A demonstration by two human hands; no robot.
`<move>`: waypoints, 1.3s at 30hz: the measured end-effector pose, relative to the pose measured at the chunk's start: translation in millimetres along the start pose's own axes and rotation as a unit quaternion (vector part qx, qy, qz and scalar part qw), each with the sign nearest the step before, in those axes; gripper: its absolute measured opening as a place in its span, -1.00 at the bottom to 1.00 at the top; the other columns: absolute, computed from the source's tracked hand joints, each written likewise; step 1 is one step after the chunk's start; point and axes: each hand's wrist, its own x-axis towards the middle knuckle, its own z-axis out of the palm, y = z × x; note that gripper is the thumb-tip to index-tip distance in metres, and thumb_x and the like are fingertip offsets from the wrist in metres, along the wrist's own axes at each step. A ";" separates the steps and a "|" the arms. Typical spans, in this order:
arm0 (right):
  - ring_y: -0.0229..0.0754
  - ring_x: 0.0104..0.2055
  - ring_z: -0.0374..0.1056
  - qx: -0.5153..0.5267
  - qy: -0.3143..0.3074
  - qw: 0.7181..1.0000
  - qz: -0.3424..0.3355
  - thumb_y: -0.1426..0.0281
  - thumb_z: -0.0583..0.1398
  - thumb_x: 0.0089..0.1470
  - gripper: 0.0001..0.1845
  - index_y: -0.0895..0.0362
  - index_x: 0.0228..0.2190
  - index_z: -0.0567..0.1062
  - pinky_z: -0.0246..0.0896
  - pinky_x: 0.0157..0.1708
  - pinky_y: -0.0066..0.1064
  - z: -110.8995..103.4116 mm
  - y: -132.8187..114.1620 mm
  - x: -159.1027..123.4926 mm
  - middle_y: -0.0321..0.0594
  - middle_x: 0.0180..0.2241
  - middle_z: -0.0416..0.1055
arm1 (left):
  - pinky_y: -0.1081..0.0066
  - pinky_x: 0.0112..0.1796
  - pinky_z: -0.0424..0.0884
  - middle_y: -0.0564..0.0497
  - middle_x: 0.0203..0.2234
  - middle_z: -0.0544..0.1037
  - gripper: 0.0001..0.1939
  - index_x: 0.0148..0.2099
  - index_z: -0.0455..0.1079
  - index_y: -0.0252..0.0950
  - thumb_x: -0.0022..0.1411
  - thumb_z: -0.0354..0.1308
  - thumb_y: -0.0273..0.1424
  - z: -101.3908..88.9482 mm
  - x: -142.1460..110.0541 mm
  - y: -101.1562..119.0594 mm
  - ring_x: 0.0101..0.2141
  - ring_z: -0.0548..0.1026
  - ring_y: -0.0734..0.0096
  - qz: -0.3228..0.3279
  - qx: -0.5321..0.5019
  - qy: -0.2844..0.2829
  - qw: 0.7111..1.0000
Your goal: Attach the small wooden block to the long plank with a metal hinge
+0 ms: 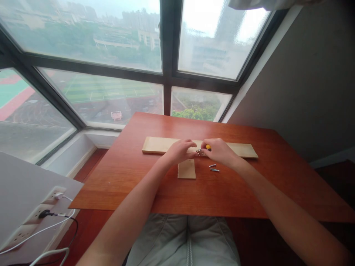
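Observation:
A long pale wooden board (157, 144) lies crosswise on the reddish-brown table. At its front edge, between my hands, is a small shiny metal hinge (200, 152) with holes. My left hand (181, 150) curls over the board, its thumb tip against the left side of the hinge and its index finger arched above. Closed in my right hand (219, 150) is a screwdriver with a yellow-and-black handle (208, 147); its shaft is hidden. A small square wooden piece (186, 170) lies in front of the board. To its right are a few loose screws (214, 170).
The table (133, 184) reaches up to large dark-framed windows (167, 70). A grey wall (299, 85) slopes on the right. At lower left are wall sockets (34, 214) with a black plug and white cables. My legs (183, 236) are under the near edge.

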 end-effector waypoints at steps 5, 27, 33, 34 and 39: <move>-0.22 -0.35 0.40 -0.001 0.005 1.000 -0.007 0.42 0.19 0.06 -0.91 0.09 -0.40 0.53 0.13 -0.35 -0.45 0.7 -3.5 2.9 -0.27 -0.41 0.55 | 0.46 -0.39 0.28 -0.01 -0.37 0.60 -0.82 -0.28 0.50 -0.25 0.26 0.11 -0.31 3.0 2.1 6.3 -0.39 0.49 0.39 -0.014 -0.032 -0.020 0.999; -0.18 -0.32 0.40 -0.070 -0.003 0.997 0.035 0.37 0.17 0.09 -0.89 0.06 -0.37 0.52 0.07 -0.38 -0.42 4.9 -13.4 4.8 -0.23 -0.37 0.55 | 0.50 -0.44 0.20 0.01 -0.49 0.58 -0.76 -0.37 0.50 -0.28 0.25 0.06 -0.33 7.8 3.2 10.2 -0.49 0.43 0.46 -0.012 -0.085 0.005 0.996; -0.15 -0.29 0.40 -0.096 -0.016 0.995 0.024 0.39 0.15 0.10 -0.89 0.07 -0.36 0.50 0.02 -0.39 -0.41 4.0 -17.9 2.4 -0.20 -0.35 0.55 | 0.50 -0.50 0.14 0.05 -0.62 0.50 -0.70 -0.52 0.39 -0.31 0.21 0.08 -0.29 6.1 3.8 9.3 -0.57 0.34 0.51 -0.063 -0.100 0.022 0.993; -0.15 -0.28 0.41 -0.101 -0.017 0.995 0.019 0.39 0.14 0.10 -0.89 0.07 -0.36 0.50 0.02 -0.39 -0.40 4.1 -18.3 2.2 -0.20 -0.35 0.55 | 0.50 -0.50 0.13 0.06 -0.63 0.49 -0.71 -0.52 0.39 -0.32 0.20 0.08 -0.30 5.7 3.8 9.2 -0.57 0.33 0.51 -0.064 -0.108 0.021 0.992; -0.15 -0.25 0.40 -0.113 -0.017 0.993 -0.002 0.44 0.14 0.09 -0.88 0.07 -0.36 0.50 0.02 -0.35 -0.40 4.6 -17.1 3.5 -0.22 -0.32 0.55 | 0.52 -0.50 0.13 0.07 -0.65 0.47 -0.71 -0.54 0.38 -0.35 0.18 0.08 -0.34 4.4 3.6 9.0 -0.57 0.32 0.54 -0.061 -0.154 0.013 0.986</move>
